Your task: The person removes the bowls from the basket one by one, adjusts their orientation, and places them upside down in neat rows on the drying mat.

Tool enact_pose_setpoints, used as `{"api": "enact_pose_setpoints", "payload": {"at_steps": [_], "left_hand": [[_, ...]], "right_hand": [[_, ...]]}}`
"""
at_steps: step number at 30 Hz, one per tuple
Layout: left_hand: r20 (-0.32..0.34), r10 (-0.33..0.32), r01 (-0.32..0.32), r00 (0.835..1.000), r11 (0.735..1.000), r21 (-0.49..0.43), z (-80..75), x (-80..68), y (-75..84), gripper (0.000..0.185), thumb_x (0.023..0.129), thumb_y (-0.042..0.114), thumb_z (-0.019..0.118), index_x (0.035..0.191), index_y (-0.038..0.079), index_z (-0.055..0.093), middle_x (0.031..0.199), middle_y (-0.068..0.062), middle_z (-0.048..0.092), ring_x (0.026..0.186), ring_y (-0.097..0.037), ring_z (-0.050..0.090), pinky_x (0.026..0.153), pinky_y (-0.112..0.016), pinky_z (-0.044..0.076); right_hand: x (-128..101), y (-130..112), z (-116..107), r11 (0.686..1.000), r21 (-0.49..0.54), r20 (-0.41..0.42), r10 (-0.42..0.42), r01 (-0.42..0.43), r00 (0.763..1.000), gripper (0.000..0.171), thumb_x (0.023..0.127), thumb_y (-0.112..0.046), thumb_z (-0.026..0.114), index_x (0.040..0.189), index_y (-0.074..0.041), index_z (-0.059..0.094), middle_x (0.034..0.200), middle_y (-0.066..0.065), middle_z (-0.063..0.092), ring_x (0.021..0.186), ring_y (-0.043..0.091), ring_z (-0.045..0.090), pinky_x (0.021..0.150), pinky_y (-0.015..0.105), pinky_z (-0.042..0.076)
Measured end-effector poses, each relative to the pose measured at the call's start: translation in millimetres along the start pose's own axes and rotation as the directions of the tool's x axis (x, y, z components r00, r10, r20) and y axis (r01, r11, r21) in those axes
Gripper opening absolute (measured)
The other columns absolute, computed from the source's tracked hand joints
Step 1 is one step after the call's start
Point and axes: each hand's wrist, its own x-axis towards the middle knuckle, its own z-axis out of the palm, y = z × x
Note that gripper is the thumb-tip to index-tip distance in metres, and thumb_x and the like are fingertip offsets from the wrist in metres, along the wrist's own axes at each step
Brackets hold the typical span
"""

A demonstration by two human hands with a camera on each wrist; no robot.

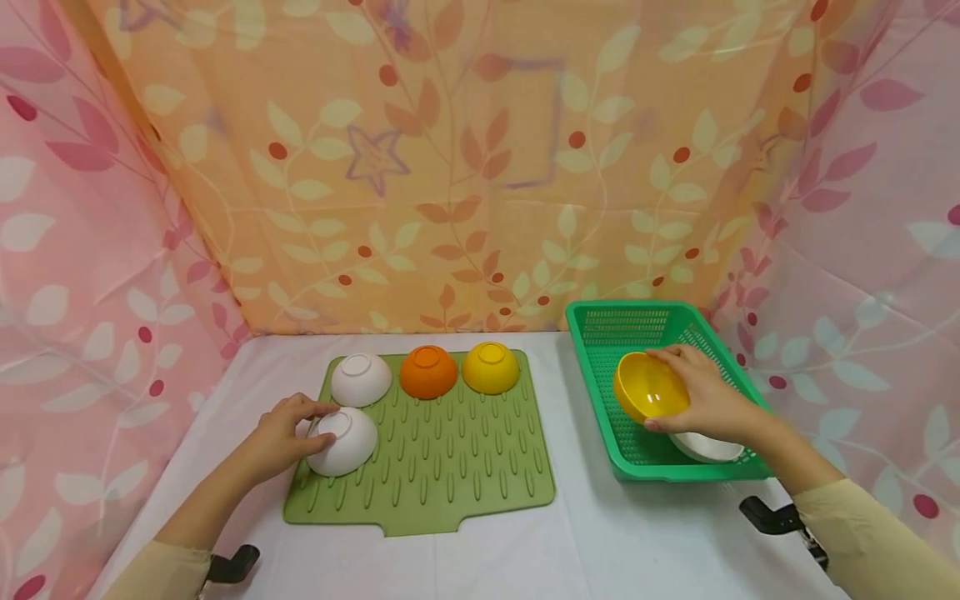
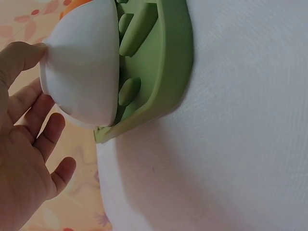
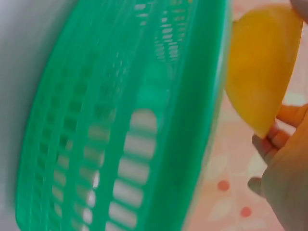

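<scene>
Meanwhile, left hand [image 1: 281, 433] open against white bowl [image 1: 343, 442], right hand [image 1: 708, 396] gripping tilted yellow bowl [image 1: 648, 386].

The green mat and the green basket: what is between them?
Nothing: in the head view only bare white tablecloth lies between the mat and the basket.

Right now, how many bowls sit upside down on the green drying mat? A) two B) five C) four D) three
C: on the green drying mat sit two white bowls, an orange bowl and a yellow bowl, all bottom up; the left hand touches the nearer white one.
</scene>
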Motion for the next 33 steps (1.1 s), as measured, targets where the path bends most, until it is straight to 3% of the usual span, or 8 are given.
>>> {"api": "enact_pose_setpoints", "payload": {"at_steps": [12,20,27,33], "left_hand": [[-0.02,0.008,-0.008,1.0,1.0,0.024,1.3,-0.3,-2.8,0.046,0.087,0.034,0.083,0.128,0.016,0.071,0.102,-0.001,0.061,0.11,-0.029,0.055,0.088,-0.052,0.03],[-0.009,0.006,-0.006,1.0,1.0,0.027,-0.2,-1.2,0.0,0.046,0.087,0.034,0.083,0.127,0.016,0.071,0.102,0.001,0.061,0.111,-0.03,0.053,0.089,-0.053,0.029],[0.002,0.007,-0.007,1.0,0.999,0.05,-1.4,-0.9,3.5,0.046,0.086,0.035,0.083,0.126,0.016,0.072,0.103,0.001,0.061,0.11,-0.03,0.054,0.087,-0.051,0.03],[0.008,-0.007,0.006,1.0,0.999,0.052,-2.6,0.0,5.2,0.046,0.086,0.036,0.083,0.126,0.016,0.071,0.105,0.0,0.062,0.111,-0.03,0.054,0.088,-0.052,0.03]], "right_hand": [[-8,-64,4,0.995,0.084,-0.12,0.069,-0.059,0.99,0.108,0.065,-0.046,0.096,0.152,-0.008,0.044,0.142,0.018,0.039,0.13,0.041,0.031,0.091,0.064,0.045],[-13,-114,28,0.996,0.084,-0.189,0.055,-0.039,0.981,0.112,0.061,-0.052,0.096,0.151,-0.008,0.045,0.142,0.017,0.04,0.133,0.04,0.029,0.098,0.064,0.038],[-14,-153,58,0.995,0.102,-0.182,0.02,-0.001,0.983,0.115,0.055,-0.055,0.096,0.151,-0.015,0.046,0.144,0.009,0.04,0.135,0.034,0.031,0.102,0.062,0.039],[-11,-172,83,0.988,0.154,-0.137,-0.002,0.024,0.991,0.116,0.054,-0.059,0.095,0.151,-0.019,0.047,0.143,0.003,0.041,0.136,0.029,0.033,0.102,0.058,0.043]]}}
